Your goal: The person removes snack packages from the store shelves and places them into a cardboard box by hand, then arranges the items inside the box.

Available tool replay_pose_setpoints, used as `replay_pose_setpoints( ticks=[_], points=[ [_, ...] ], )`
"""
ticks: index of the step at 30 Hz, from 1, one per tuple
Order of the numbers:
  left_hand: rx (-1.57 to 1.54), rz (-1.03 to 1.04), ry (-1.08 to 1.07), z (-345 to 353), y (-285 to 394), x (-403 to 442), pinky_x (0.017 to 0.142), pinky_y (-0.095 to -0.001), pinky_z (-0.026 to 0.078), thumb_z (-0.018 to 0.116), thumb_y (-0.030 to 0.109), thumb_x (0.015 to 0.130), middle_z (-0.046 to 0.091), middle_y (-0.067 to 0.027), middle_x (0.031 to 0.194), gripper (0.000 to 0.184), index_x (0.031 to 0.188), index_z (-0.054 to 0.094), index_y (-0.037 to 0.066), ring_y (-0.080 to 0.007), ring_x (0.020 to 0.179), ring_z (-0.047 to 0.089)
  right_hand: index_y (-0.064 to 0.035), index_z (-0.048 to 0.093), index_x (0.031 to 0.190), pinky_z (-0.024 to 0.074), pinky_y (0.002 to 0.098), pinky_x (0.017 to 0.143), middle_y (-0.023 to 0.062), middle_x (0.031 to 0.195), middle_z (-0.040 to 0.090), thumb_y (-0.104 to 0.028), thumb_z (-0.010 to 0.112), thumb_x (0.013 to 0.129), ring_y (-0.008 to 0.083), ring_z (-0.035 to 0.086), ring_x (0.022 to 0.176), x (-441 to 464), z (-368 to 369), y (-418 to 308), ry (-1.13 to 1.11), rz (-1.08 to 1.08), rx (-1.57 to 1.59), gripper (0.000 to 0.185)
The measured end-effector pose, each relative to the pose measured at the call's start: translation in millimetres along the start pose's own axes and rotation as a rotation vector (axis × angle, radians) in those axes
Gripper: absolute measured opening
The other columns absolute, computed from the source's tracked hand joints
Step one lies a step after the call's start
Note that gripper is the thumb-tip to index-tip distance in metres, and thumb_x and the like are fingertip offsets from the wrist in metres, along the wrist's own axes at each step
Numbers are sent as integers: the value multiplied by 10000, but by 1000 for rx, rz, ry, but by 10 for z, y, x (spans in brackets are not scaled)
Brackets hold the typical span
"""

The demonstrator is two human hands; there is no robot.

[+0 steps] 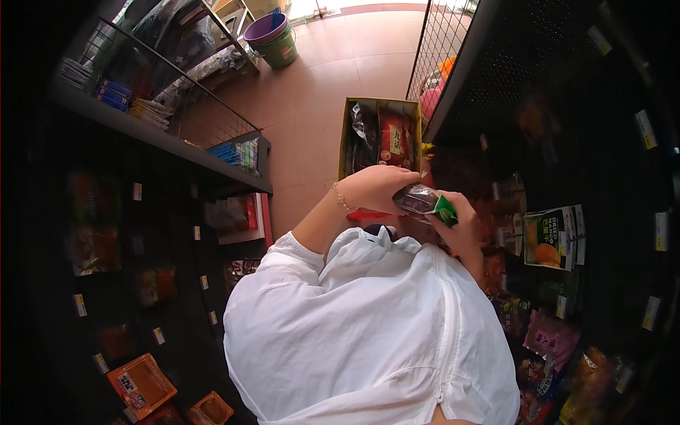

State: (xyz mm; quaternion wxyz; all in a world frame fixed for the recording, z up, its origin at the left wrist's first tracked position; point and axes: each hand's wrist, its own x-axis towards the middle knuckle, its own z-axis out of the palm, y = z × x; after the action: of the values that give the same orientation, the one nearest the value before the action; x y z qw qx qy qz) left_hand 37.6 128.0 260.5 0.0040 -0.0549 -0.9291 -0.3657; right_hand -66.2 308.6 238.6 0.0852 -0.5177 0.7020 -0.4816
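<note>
My left hand (380, 188), with a thin bracelet at the wrist, grips one end of a clear snack packet (418, 199) with dark contents and a green end. On the other end, the fingers of my right hand (462, 225) are closed round the green part. Just beyond my left hand stands a yellow-edged cardboard box (343, 134), open at the top. Inside it lie a red packet (394, 138) with printed characters and a dark shiny packet (363, 131). Something red shows partly beneath my hands.
Dark shelves with price tags and packaged snacks flank both sides, including dried mango packs (547, 239) and an orange tray pack (142, 384). Wire mesh panels (437, 46) border the tiled floor (312, 106). A green bucket with a purple one inside (273, 42) stands farther off.
</note>
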Motion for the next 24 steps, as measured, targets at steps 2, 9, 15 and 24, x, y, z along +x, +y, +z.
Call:
replay_pose_setpoints(
  ticks=[2,9,15,24],
  points=[
    [25,-19,-15,-9,-46,-6,705,-342,435,675,195,558,569,-126,836,461,952,501,34,-285,801,545,-47,512,997,428,324,712,120,909,542,-107,636,643,261,539,818,26,28,11,-104,46,5,380],
    [70,-399,54,-219,-385,-302,639,-342,451,665,190,526,598,-135,763,429,912,562,36,-289,703,570,-25,468,1062,403,298,793,126,1021,500,-89,558,713,241,514,920,-12,-66,133,-182,150,123,367],
    [-264,-577,461,-222,-988,-616,485,-240,424,665,96,551,587,-64,618,297,813,563,2,-118,517,546,2,527,980,416,274,767,105,925,572,-60,479,775,187,553,862,-269,-113,417,-178,367,245,219],
    [-721,-552,861,-11,-1478,-534,543,-222,431,692,77,583,588,-52,694,258,783,544,8,-84,596,538,5,518,996,416,267,762,101,937,572,-71,462,794,170,546,880,-465,-56,479,-272,485,267,222]
  ],
)
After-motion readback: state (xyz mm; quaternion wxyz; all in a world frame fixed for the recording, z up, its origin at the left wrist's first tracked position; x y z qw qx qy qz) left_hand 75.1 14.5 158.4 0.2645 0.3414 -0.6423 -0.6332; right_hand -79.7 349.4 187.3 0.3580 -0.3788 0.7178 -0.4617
